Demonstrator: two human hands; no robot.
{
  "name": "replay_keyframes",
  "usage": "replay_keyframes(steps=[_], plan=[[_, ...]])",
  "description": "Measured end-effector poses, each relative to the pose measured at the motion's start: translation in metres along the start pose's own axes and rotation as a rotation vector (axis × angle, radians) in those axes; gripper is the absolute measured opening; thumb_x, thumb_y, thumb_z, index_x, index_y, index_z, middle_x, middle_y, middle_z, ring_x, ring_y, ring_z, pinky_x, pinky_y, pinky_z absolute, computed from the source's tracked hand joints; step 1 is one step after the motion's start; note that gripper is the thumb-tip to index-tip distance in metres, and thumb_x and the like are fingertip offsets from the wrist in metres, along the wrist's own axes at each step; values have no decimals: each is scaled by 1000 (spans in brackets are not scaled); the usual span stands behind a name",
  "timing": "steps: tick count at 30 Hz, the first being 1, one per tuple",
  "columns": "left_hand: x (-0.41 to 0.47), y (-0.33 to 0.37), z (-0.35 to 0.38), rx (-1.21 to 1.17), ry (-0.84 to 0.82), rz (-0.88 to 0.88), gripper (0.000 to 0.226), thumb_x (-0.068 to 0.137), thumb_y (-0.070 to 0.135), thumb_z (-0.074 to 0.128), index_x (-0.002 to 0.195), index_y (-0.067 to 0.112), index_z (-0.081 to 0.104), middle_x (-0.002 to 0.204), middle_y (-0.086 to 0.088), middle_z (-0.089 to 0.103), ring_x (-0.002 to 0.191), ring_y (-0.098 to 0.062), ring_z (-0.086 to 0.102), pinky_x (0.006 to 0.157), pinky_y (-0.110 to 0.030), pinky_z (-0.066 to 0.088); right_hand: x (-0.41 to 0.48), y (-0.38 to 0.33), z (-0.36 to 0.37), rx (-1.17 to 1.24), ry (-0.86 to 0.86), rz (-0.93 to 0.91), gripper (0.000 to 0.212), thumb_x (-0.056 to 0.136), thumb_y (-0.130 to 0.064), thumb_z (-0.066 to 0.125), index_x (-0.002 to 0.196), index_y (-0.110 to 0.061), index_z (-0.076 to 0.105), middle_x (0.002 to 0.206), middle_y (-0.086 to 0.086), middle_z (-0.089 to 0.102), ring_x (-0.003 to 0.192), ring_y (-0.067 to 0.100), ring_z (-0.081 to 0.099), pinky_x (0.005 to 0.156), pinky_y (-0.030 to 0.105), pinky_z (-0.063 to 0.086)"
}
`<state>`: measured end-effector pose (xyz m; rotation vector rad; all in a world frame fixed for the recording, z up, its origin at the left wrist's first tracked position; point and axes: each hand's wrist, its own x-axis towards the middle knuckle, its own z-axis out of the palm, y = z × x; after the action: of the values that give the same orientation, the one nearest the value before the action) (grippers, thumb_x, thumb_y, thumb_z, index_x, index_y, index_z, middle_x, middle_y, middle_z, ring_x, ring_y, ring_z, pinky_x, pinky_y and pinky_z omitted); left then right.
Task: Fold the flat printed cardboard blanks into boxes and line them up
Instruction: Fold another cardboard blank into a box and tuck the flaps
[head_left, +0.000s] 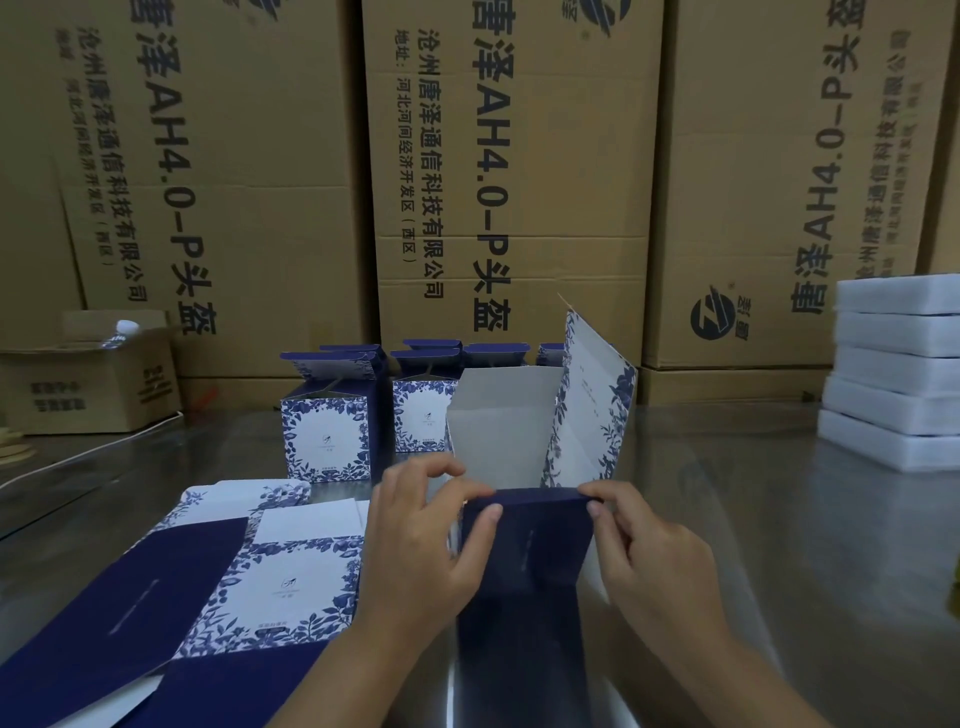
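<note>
Mid-fold on half-formed blank (524, 551), standing at worktop (753, 493) centre. Pinching navy panel's top edge with left hand (421, 540) and right hand (649, 551). Next, probably: squaring walls, tucking flaps, then setting beside finished boxes (326, 436) behind. Leaving flat blanks (280, 577) at left.

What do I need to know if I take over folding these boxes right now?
Left hand and right hand each pinch the top edge of the navy panel of the half-folded box, which stands open on the table.
Done: several folded boxes stand in rows at the back.
Left: finish this box, line it up, then fold the flat blanks lying at the left.
</note>
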<state>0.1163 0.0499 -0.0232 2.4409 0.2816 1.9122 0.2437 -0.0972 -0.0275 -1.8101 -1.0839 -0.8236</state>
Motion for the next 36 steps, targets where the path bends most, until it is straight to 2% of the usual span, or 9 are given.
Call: replay_keyframes(steps=[7, 9, 12, 17, 23, 27, 30, 33, 36], plan=[[1, -2, -1, 11, -18, 7, 22, 85, 32, 53, 80, 18, 69, 99, 1, 55, 94, -15, 48, 81, -28, 37, 0, 1, -1, 23, 3, -6, 13, 86, -18, 56, 92, -22, 67, 43, -12, 43, 34, 5, 35, 38, 14, 27], [0, -2, 0, 11, -27, 12, 22, 86, 31, 53, 79, 17, 69, 98, 1, 55, 93, -16, 49, 81, -28, 37, 0, 1, -1, 35, 11, -8, 12, 85, -19, 57, 91, -23, 67, 43, -15, 35, 41, 8, 38, 40, 10, 27], [0, -1, 0, -1, -28, 11, 22, 87, 30, 52, 79, 16, 68, 97, 2, 55, 93, -15, 49, 80, -31, 38, 0, 3, 0, 75, 20, -22, 13, 86, -18, 59, 95, -23, 67, 43, -21, 29, 47, -1, 43, 45, 4, 30], [3, 6, 0, -31, 7, 53, 21, 87, 31, 54, 78, 17, 67, 100, 9, 47, 93, -13, 48, 79, -31, 38, -2, -1, 2, 108, 18, -14, 30, 82, -23, 56, 109, -31, 63, 61, -16, 49, 62, 3, 48, 56, 10, 39], [4, 11, -1, -33, 34, 73, 18, 86, 31, 55, 77, 20, 67, 101, 11, 49, 95, -9, 49, 83, -29, 35, -3, -2, 3, 133, -48, -8, 37, 83, -27, 54, 119, -34, 57, 78, -21, 50, 71, -7, 47, 60, 3, 36], [6, 14, -4, -136, -11, -105, 24, 88, 37, 46, 97, 26, 65, 110, 13, 53, 108, -4, 47, 93, -32, 33, -5, -1, 4, 158, -85, 0, 34, 87, -34, 50, 121, -37, 55, 90, -22, 53, 79, -8, 49, 67, 2, 35], [5, 13, -4, -236, -105, -277, 43, 87, 50, 37, 129, 40, 40, 130, 24, 42, 125, 7, 32, 104, -24, 26, -5, -2, 4, 172, -116, 2, 34, 89, -38, 46, 121, -40, 53, 102, -28, 49, 83, -5, 49, 70, 2, 35], [3, 4, 1, -364, -157, -469, 56, 82, 59, 33, 135, 52, 16, 138, 38, 26, 130, 17, 19, 107, -20, 18, -5, -2, 3, 180, -156, -4, 33, 90, -43, 41, 122, -44, 50, 102, -28, 49, 85, -4, 50, 68, 7, 37], [2, -7, 6, -425, -207, -613, 60, 84, 59, 30, 139, 53, 9, 134, 45, 21, 125, 25, 14, 113, -28, 18, -5, -3, 2, 204, -194, -29, 35, 91, -48, 38, 124, -44, 49, 99, -27, 49, 85, -1, 51, 68, 9, 38]])
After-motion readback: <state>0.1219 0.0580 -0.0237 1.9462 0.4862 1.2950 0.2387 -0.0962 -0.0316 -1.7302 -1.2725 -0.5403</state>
